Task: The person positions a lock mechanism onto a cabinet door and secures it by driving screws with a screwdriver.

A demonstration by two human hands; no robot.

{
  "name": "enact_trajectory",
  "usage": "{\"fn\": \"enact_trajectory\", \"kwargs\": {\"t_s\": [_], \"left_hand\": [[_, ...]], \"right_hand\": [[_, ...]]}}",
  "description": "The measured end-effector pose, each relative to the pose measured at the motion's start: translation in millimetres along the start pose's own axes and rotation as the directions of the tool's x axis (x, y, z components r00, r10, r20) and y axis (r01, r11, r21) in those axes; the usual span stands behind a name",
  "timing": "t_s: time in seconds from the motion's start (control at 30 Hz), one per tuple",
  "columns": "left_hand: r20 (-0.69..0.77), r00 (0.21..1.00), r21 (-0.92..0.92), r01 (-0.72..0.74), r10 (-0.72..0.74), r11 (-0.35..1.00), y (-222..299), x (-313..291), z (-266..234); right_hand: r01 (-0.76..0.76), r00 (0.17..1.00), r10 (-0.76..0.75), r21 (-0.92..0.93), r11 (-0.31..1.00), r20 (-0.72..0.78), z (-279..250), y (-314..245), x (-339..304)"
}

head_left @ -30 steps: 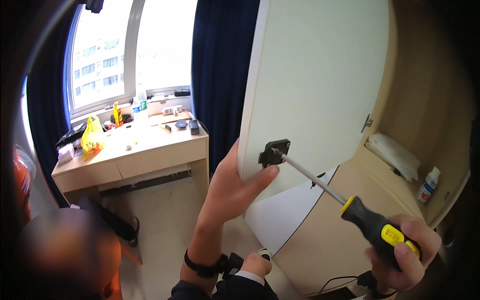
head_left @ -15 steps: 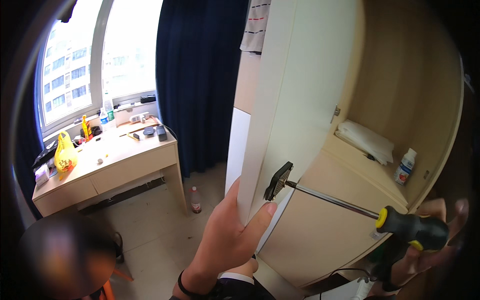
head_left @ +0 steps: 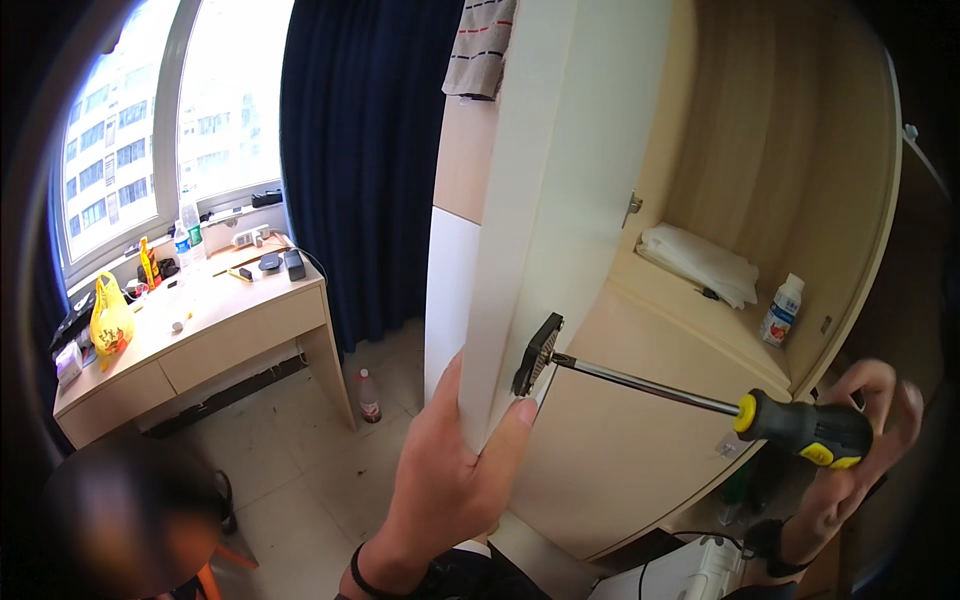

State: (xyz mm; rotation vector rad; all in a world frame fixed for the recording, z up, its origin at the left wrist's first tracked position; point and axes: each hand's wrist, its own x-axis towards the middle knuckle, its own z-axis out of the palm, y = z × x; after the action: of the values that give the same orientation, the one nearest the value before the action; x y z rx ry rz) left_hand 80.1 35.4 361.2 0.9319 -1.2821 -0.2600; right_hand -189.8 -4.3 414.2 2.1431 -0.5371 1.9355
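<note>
My left hand (head_left: pixel 450 470) is closed round the lower edge of a pale cabinet door (head_left: pixel 575 150), its thumb lying just below a small black rectangular fitting (head_left: pixel 538 355) with a ridged metal face. Against that fitting rests the tip of a screwdriver (head_left: pixel 650 388), which lies almost level across the front of the cabinet. Its black and yellow handle points right, into my right hand (head_left: pixel 860 450). The fingers there curl about the handle's end, with the thumb side below. Whether the tip sits in a screw is too small to tell.
Inside the open cabinet (head_left: pixel 790 150) lie a white folded bag (head_left: pixel 695 262) and a white bottle (head_left: pixel 782 310). A desk (head_left: pixel 240 335) with clutter stands at left under the window. On the floor are a drink bottle (head_left: pixel 369 397) and a dark round stool (head_left: pixel 130 500).
The whole view has shifted, so the room sits further left. The screwdriver's handle has turned a little and my right fingers have changed position round its end. My left hand keeps its hold.
</note>
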Motion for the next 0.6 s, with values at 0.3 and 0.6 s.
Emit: {"fn": "enact_trajectory", "kwargs": {"t_s": [0.3, 0.6], "left_hand": [[-0.012, 0.999, 0.014, -0.035, 0.035, 0.999, 2.2, -6.3, 11.0], [-0.002, 1.0, 0.028, -0.028, 0.028, 0.999, 6.6, -5.2, 8.1]], "right_hand": [[0.133, 0.991, -0.133, -0.042, 0.99, 0.013, -2.9, -2.4, 8.4], [0.158, 0.987, -0.157, -0.028, 0.987, 0.034, -2.5, -3.9, 0.2]]}}
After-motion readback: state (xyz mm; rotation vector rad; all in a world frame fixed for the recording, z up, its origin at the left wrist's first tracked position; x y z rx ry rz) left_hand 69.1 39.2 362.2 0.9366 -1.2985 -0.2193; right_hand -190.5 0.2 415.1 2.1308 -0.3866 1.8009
